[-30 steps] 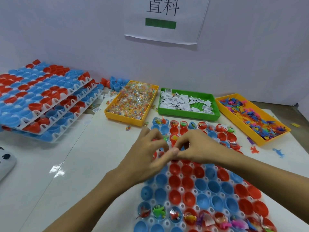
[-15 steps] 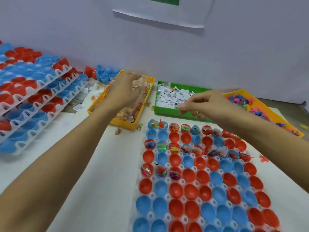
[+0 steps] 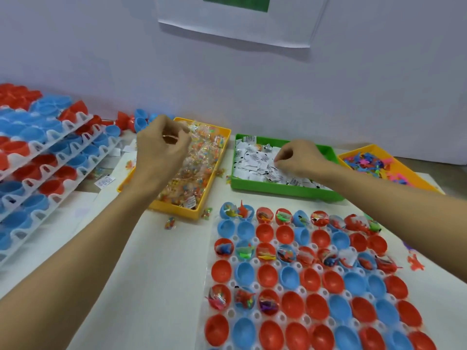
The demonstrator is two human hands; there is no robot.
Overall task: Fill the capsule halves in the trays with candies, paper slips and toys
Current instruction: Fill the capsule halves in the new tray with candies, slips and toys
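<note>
Over the supply bins behind the capsule tray [image 3: 252,322], left hand [image 3: 161,147] curls around candies [image 3: 197,160] in the yellow bin, right hand [image 3: 298,157] pinches paper slips [image 3: 255,160] in the green bin; empty halves lie nearer the person.

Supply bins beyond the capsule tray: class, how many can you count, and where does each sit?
3. The yellow candy bin is on the left, the green paper-slip bin in the middle, the orange toy bin on the right, partly behind an arm.
</note>
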